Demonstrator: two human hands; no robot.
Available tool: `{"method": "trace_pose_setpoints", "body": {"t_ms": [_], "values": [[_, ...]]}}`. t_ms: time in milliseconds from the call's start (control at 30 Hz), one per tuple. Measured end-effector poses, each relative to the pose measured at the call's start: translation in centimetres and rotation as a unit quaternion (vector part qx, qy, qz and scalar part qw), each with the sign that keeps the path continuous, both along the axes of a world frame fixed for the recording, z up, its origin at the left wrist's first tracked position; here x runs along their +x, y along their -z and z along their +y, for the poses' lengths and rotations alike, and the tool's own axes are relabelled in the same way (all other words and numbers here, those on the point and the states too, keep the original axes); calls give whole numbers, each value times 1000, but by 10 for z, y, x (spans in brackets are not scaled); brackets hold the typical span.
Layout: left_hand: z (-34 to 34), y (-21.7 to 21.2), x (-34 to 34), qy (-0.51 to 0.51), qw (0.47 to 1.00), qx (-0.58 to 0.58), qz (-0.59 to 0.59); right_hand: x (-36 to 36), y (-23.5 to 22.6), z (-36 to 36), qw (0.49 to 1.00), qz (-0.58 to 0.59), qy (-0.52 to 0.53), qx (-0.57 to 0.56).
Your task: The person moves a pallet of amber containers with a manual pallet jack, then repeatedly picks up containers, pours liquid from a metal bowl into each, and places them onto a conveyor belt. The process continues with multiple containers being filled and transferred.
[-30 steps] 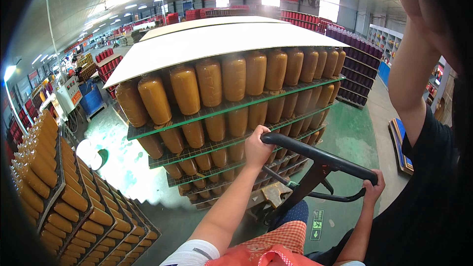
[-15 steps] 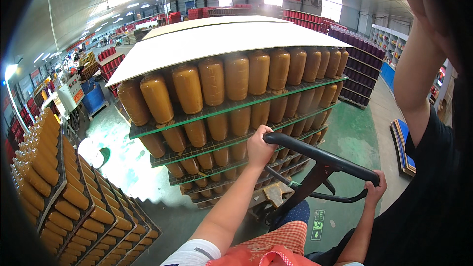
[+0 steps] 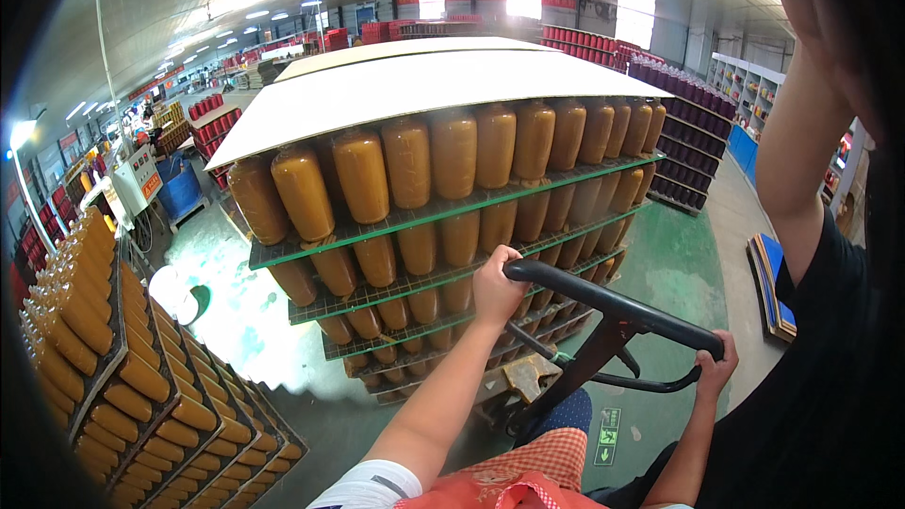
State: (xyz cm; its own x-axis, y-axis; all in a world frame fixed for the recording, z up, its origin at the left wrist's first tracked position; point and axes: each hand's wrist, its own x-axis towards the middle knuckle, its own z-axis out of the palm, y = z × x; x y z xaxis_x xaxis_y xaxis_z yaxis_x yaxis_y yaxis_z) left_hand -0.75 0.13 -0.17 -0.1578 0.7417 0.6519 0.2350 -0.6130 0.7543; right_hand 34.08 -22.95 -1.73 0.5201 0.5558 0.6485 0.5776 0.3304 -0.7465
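Note:
My left hand [image 3: 498, 287] is closed around the left end of the black pallet jack handle [image 3: 613, 299]. Its right end is gripped by my right hand [image 3: 718, 364]. Below the handle, the jack's shaft runs down to a yellowish metal part [image 3: 530, 375] at the foot of the load. Just ahead stands a tall stack of brown bottles [image 3: 453, 153], tiered on dark boards with green edges [image 3: 415, 217]. A large white sheet [image 3: 424, 75] covers the top tier. The jack's forks are hidden under the stack.
Another tiered stack of brown bottles [image 3: 141, 396] stands close on the left. Behind it are a control box [image 3: 139, 177] and a blue barrel [image 3: 179, 184]. Dark purple bottles [image 3: 693, 137] stand far right. A person's raised arm [image 3: 801, 151] is close on my right, near leaning panels [image 3: 771, 283].
The bottle stack sits slightly lower in the picture than before. Both hands keep their grip on the handle, which has barely moved.

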Motion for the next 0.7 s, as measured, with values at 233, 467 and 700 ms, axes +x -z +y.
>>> {"method": "trace_pose_setpoints", "body": {"t_ms": [233,467,700], "values": [[0,0,1,-1,1000,0,0,5,4,1,1000,-15,13,4],[2,2,0,0,1000,0,4,1,1,1,1000,-13,11,1],[2,3,0,0,1000,16,10,8,7,2,999,-33,0,16]]}}
